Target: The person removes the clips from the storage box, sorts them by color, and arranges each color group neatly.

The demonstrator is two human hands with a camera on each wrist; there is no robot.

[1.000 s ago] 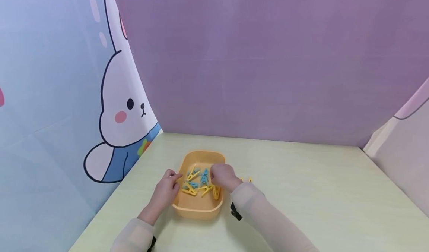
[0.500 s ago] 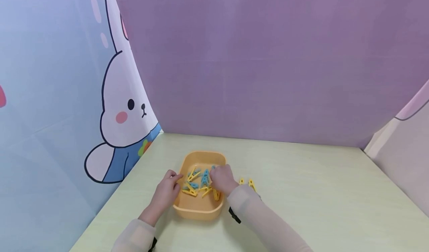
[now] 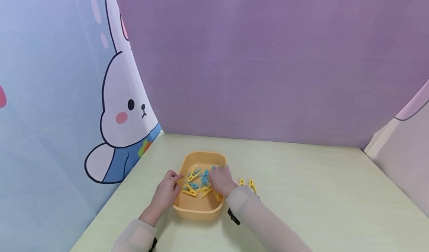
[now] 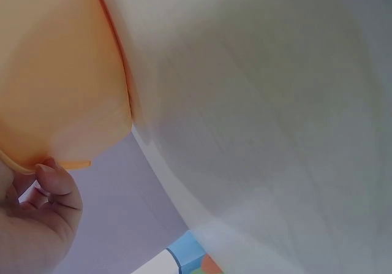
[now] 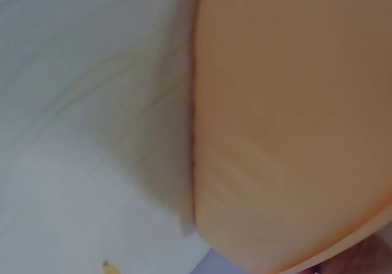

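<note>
1. A person's left hand (image 3: 165, 191) pinches the left rim of an orange basin (image 3: 197, 205); the left wrist view shows thumb and finger closed on that edge.
2. The right hand (image 3: 221, 180) reaches down inside the basin, close to its right wall. Its fingertips are hidden from the head view, so I cannot tell whether it holds anything.
3. Between the two hands, on the basin floor, lie blue pegs (image 3: 205, 175) and yellow pegs (image 3: 191, 192) in a loose jumble — some crossing each other, a few just beside the right hand.
4. Outside the basin, just right of the right wrist, two loose yellow pegs (image 3: 251, 185) lie near the pale right sleeve (image 3: 264, 218).
5. Beneath both hands spreads a pale green table (image 3: 318, 188).
6. Beyond the hands hangs a purple backdrop (image 3: 251, 58); left of the left hand — a blue cloth (image 3: 43, 95) printed with a white cartoon rabbit (image 3: 120, 84).
</note>
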